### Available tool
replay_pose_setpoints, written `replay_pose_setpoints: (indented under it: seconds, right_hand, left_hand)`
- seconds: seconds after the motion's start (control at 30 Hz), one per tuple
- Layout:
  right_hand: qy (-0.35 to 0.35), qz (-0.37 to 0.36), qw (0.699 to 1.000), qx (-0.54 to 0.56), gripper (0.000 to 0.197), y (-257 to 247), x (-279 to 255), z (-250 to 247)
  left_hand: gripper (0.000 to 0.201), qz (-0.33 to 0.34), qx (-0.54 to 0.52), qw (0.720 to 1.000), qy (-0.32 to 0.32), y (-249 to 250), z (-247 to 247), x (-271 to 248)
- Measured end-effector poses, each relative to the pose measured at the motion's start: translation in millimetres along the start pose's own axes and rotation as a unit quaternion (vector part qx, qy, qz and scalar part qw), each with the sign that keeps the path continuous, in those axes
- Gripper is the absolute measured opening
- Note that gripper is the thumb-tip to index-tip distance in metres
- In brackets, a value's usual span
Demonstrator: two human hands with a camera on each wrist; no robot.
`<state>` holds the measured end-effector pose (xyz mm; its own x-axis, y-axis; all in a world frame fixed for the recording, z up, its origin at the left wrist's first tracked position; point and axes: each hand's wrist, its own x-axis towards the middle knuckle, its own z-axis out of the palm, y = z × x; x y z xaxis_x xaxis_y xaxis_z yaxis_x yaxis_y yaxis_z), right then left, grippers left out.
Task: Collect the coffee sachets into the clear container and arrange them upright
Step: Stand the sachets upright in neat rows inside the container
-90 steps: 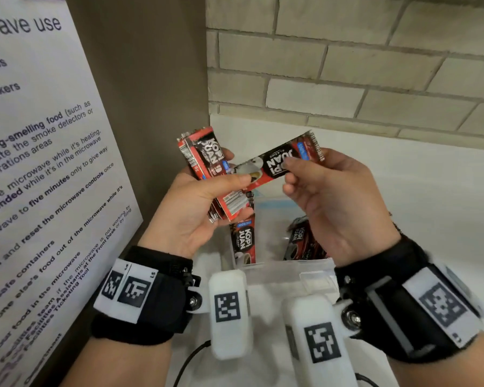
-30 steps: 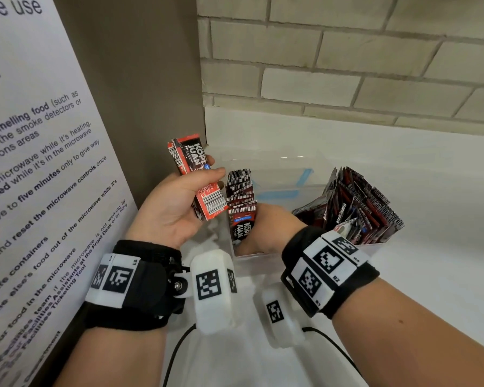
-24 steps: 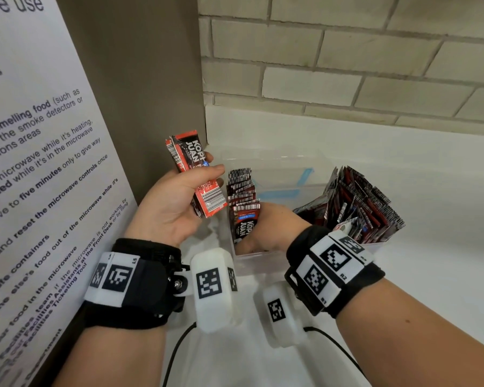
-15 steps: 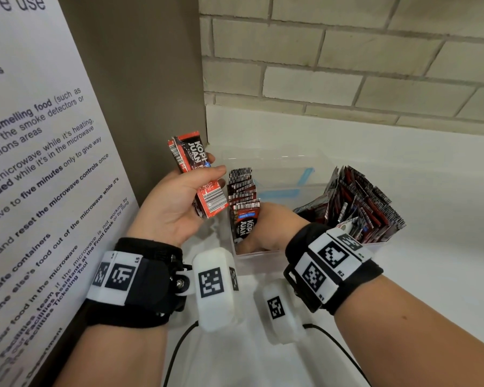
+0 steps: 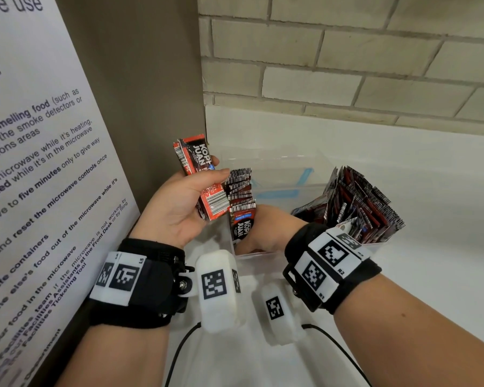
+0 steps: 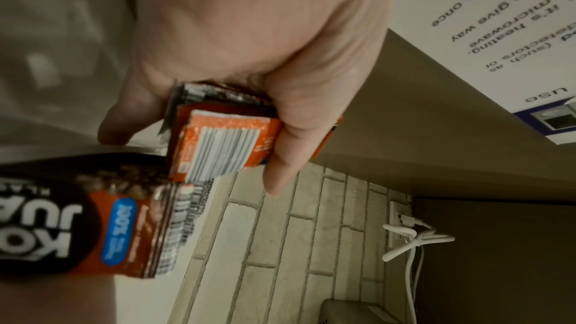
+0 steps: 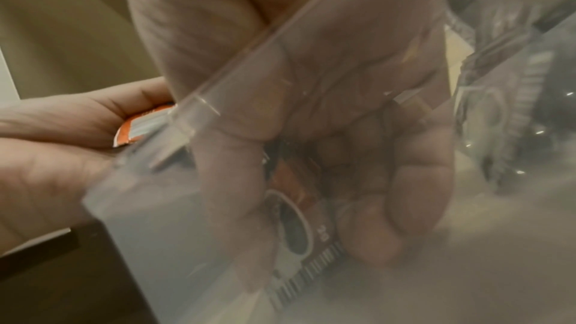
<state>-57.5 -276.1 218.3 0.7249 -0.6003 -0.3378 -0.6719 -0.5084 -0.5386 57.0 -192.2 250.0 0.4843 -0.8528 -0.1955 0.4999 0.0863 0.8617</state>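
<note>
Standing at: I am facing a white counter with a brick wall behind it and a microwave-use notice hanging on my left.
Clear container: it is sitting on the counter near the corner, with blue tape showing through its far wall.
Right-hand bundle: a thick fan of Kopi Juan sachets is leaning outward against the container's right side, ends pointing up.
Upright row: a packed row of sachets is standing on end along the container's left side, barcoded ends uppermost.
My left hand: I am gripping a small stack of sachets, thumb pressing across the front and fingers curling behind; I am holding it just above the container's left rim, tilted a little to the left.
My right hand: I am reaching down inside the container, fingers curling around the lower part of the front sachet of the upright row; through the clear wall, the right wrist view is showing thumb and fingers pinching it close to the floor.
</note>
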Motion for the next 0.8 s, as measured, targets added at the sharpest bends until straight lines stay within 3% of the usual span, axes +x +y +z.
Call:
replay_pose_setpoints:
  seconds: [0.3,0.57,0.8]
  right_hand:
    - [-0.011,-0.010,1.000,-0.011,0.041,0.2,-1.1,-0.9]
    - [-0.011,-0.018,1.000,-0.004,0.046,0.1,-1.1,-0.9]
    - [0.027,0.042,0.999,0.007,0.054,-5.6,-19.9,-18.3]
  left_hand:
    - [0.019,-0.002,0.006,1.000,0.001,0.1,1.5,-2.5]
    - [0.019,0.020,-0.012,0.999,0.039,5.4,-1.6,-3.0]
    - [0.020,0.083,-0.024,0.992,0.091,6.8,10.5,-4.6]
